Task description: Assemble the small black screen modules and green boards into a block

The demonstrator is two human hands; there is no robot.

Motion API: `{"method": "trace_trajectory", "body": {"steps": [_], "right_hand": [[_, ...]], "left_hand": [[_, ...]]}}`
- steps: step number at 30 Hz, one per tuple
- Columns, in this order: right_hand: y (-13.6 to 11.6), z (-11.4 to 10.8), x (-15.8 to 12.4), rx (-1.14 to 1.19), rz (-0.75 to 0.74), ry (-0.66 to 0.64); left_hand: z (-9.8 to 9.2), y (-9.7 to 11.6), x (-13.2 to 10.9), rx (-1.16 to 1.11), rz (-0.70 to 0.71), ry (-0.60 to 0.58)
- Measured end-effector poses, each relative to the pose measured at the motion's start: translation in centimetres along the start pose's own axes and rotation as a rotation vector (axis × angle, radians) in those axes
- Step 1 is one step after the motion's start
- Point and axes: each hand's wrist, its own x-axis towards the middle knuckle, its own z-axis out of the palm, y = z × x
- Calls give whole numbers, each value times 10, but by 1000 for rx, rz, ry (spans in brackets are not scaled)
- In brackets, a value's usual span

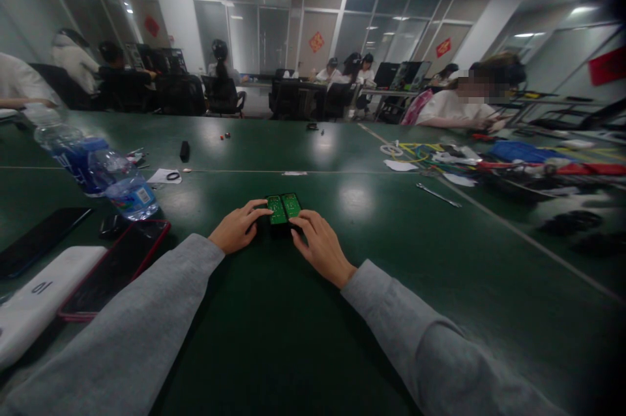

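Two green circuit boards [276,210] lie side by side in a small black case [280,227] on the table in front of me. My left hand [237,227] grips the case's left side, its fingertips over the edge of the left board and the thumb bent below. On the right side, my right hand [320,243] holds the near corner, with index finger and thumb against the case and the right board [292,203]. The fingers' undersides are hidden. Both forearms are in grey sleeves.
To the left are water bottles [128,184], a red-edged phone [120,269], a white box-shaped device [44,298] and a dark phone [42,240]. A wrench [439,195] and tangled cables [415,152] lie to the right. People sit beyond the green table [235,148].
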Motion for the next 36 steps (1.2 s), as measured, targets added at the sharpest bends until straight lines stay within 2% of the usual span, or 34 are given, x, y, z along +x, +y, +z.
{"method": "trace_trajectory", "body": {"steps": [12,18,25,36], "right_hand": [[-3,-2,1,-86,-9,-50],[-5,-4,2,-77,-28,-135],[-5,-4,3,-34,-36,-170],[-3,-2,2,27,-52,-164]], "left_hand": [[0,0,1,1,6,1],[-1,1,0,9,-9,-11],[-1,2,1,2,-7,-6],[-1,2,1,-51,-9,37]]}}
